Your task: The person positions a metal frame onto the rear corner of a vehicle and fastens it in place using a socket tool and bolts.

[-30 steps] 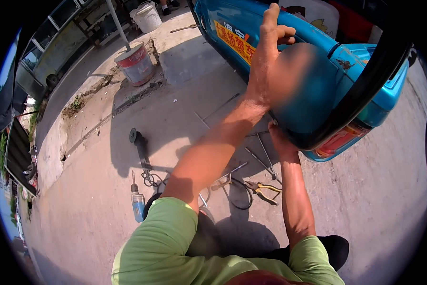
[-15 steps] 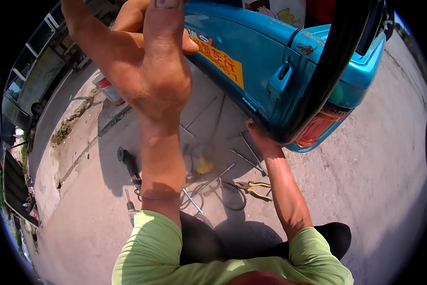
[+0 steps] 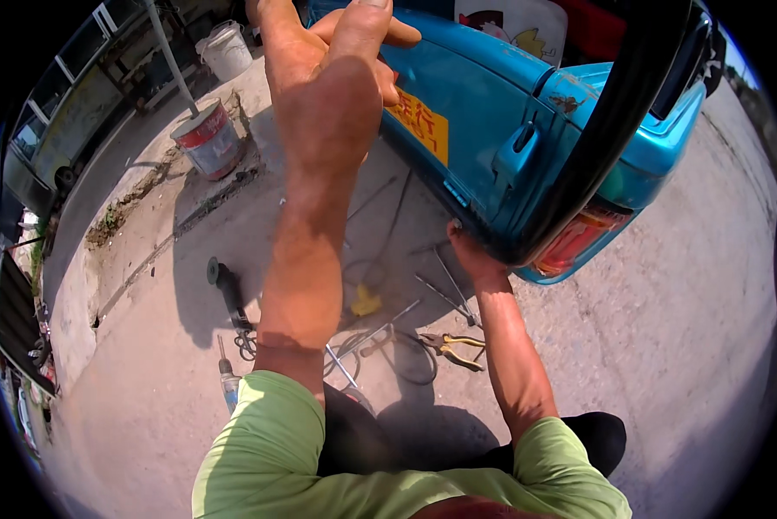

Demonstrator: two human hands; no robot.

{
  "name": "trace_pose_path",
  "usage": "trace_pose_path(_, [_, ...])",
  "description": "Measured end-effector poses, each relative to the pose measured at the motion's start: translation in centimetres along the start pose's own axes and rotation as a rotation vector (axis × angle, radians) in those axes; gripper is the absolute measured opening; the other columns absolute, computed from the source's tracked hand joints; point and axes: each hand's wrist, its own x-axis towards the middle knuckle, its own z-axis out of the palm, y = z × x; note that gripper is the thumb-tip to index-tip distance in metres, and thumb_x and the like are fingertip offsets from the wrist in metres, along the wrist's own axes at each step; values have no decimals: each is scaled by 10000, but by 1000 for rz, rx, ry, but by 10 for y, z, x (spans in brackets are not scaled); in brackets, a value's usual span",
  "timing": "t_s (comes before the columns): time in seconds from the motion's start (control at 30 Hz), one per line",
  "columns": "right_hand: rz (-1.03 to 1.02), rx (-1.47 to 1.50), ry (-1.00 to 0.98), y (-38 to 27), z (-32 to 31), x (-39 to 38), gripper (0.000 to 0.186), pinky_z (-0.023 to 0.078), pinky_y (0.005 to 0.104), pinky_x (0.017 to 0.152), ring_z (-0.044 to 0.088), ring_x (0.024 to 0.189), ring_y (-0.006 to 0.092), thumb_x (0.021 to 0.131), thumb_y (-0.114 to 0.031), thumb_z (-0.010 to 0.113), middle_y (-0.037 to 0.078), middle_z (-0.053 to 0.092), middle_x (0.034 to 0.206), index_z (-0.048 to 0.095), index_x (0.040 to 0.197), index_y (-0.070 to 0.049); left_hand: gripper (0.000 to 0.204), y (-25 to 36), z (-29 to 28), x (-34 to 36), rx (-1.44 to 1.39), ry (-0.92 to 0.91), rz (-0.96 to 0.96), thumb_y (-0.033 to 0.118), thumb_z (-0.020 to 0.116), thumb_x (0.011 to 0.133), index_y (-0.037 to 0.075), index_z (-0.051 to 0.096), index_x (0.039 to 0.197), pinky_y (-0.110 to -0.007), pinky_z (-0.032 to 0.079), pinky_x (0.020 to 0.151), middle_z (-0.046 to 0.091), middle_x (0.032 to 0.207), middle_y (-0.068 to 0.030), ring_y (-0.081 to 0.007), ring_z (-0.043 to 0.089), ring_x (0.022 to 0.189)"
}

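Observation:
A blue vehicle door panel [image 3: 470,78] with a yellow sticker and a recessed handle fills the upper right. My left hand [image 3: 328,99] is raised in front of the panel's left part, its fingers apart and partly bent, with nothing visible in them. Part of that hand runs out of the picture's top edge. Lower down, my right hand [image 3: 476,253] reaches to the panel's bottom edge beside the red lamp [image 3: 578,235]. The thumb shows there, but the other fingers are hidden under the panel.
On the concrete between my arms lie pliers [image 3: 454,349], metal rods [image 3: 450,290], a cable and a yellow piece [image 3: 366,301]. An angle grinder [image 3: 229,292] and a drill [image 3: 229,382] lie left. Farther off stand a red-and-white bucket [image 3: 208,143] and a white bucket [image 3: 226,54]. A black curved bar [image 3: 609,143] crosses the panel.
My left hand has moved right and farther from me, uncovering the buckets and covering more of the sticker. My right hand stays at the panel's bottom edge.

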Motion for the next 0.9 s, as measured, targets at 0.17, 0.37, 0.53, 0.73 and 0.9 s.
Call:
trace_pose_path(0.17, [111, 391, -85, 2, -12, 7, 500, 400, 487, 1049, 563, 1315, 273, 1013, -486, 517, 64, 631, 1446, 614, 1379, -160, 769, -22, -19, 16, 129, -193, 57, 19, 566, 965, -49, 184, 1629, -210, 466, 477, 708, 782, -77, -96, 549, 521])
trace_pose_path(0.37, [122, 428, 7, -3, -10, 1, 483, 403, 486, 1039, 566, 1307, 272, 1017, -467, 520, 66, 639, 1433, 622, 1367, -150, 777, 0, 7, -10, 92, -234, -12, -2, 580, 974, -10, 186, 1643, -201, 497, 552, 730, 853, -87, -90, 572, 576])
trace_pose_path(0.53, [-7, 75, -13, 0, -6, 3, 476, 409, 485, 1014, 582, 1258, 277, 1016, -464, 527, 78, 641, 1419, 618, 1354, -141, 811, -4, 12, -11, -27, -284, -8, 32, 625, 973, 40, 187, 1656, -203, 478, 548, 727, 887, -91, -79, 564, 588])
trace_pose_path(0.73, [-543, -1328, -18, 19, -15, 9, 477, 410, 479, 1004, 563, 1256, 285, 1035, -484, 502, 91, 630, 1396, 596, 1363, -151, 824, -10, 10, -10, -103, -280, 66, 23, 612, 960, -10, 160, 1648, -192, 474, 546, 735, 885, -92, -66, 560, 580])
trace_pose_path(0.9, [-495, -1139, 32, 18, -12, 7, 525, 391, 486, 1045, 533, 1286, 281, 1039, -532, 472, 79, 597, 1438, 563, 1389, -151, 819, -20, 4, -5, -146, -302, 280, 25, 592, 954, -62, 144, 1633, -198, 487, 531, 742, 890, -105, -72, 590, 591])
